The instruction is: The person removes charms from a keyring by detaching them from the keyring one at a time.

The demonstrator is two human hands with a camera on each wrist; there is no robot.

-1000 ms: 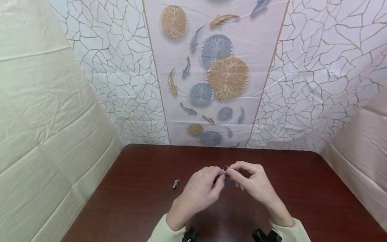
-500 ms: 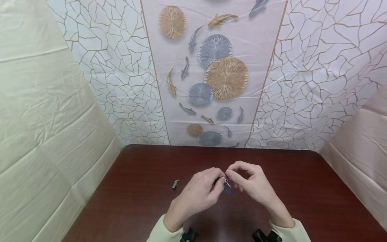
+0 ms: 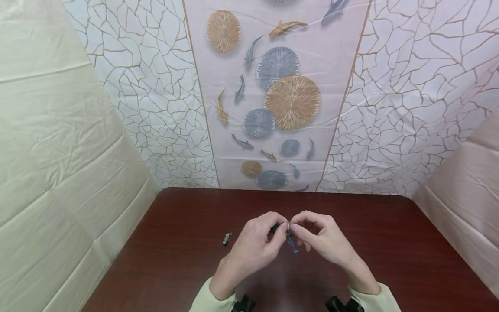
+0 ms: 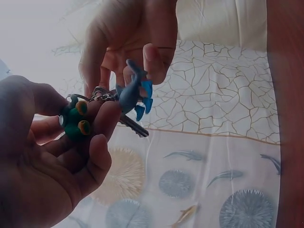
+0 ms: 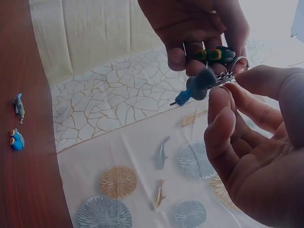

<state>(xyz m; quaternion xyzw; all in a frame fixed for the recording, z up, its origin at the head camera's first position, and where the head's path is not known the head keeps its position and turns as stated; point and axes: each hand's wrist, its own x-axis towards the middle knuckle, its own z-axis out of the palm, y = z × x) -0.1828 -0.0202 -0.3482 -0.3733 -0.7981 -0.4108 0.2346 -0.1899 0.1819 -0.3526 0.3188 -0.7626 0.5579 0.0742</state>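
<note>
Above the table's middle, my left hand (image 3: pixel 255 242) and right hand (image 3: pixel 323 236) meet at a key ring (image 5: pixel 241 61). A green figure charm (image 4: pixel 76 118) with orange-rimmed eyes lies against my left fingers, which hold the ring's side of the bunch. My right thumb and forefinger pinch at the ring and its small chain (image 5: pixel 224 76). From there hangs a blue-grey animal charm (image 4: pixel 130 95) with bright blue fins or feet, also showing in the head view below the fingertips. A key (image 4: pixel 134 126) sticks out beneath it. The pinched part of the ring is hidden by fingertips.
On the dark red-brown table (image 3: pixel 187 268) left of the hands lies a small grey-blue figure charm (image 3: pixel 227 238). The right wrist view also shows a blue charm (image 5: pixel 17 140) near that figure. A patterned cloth (image 3: pixel 269 86) hangs behind the table, with pale cloth at both sides.
Both hands have drawn slightly closer together at the ring. The ring, which stood up between the fingertips a second ago, is now mostly covered, and the blue-grey charm hangs lower in view.
</note>
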